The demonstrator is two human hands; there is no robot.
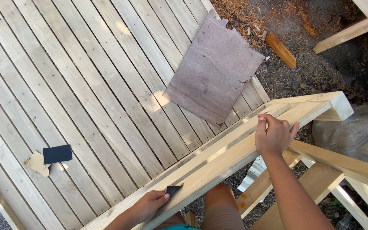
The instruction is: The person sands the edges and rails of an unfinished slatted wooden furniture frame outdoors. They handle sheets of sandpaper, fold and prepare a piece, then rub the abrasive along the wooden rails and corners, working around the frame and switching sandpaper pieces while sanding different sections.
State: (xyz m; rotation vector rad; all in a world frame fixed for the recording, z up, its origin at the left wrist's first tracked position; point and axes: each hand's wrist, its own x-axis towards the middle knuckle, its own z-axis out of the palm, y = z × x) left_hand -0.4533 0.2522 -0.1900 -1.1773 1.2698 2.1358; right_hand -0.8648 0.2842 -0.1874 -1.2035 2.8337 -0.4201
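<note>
Outdoor work area: dirt ground (320, 72) with sawdust, a slatted wooden panel (86, 93) lying flat, a torn sheet of plywood (214, 81) resting on its far edge. A wooden frame rail (231, 149) is running diagonally across the panel, near the person's knees.

Left hand (148, 205) is pinching a small dark piece of sandpaper (173, 189) between thumb and fingertips, pressing it onto the rail's inner face at the near end. Right hand (273, 135) is curled over the rail's top edge near the far end, fingers wrapped, bracing it.

To sand well: keeping the paper flat on the face, stroking along the grain, even pressure, right hand holding the rail steady against chatter. Fingertip-only grip risks grooving; folding the paper over more fingers would spread the load.

A spare sandpaper piece (57, 153) and a pale scrap (37, 163) are lying on the panel, well apart to the left.
</note>
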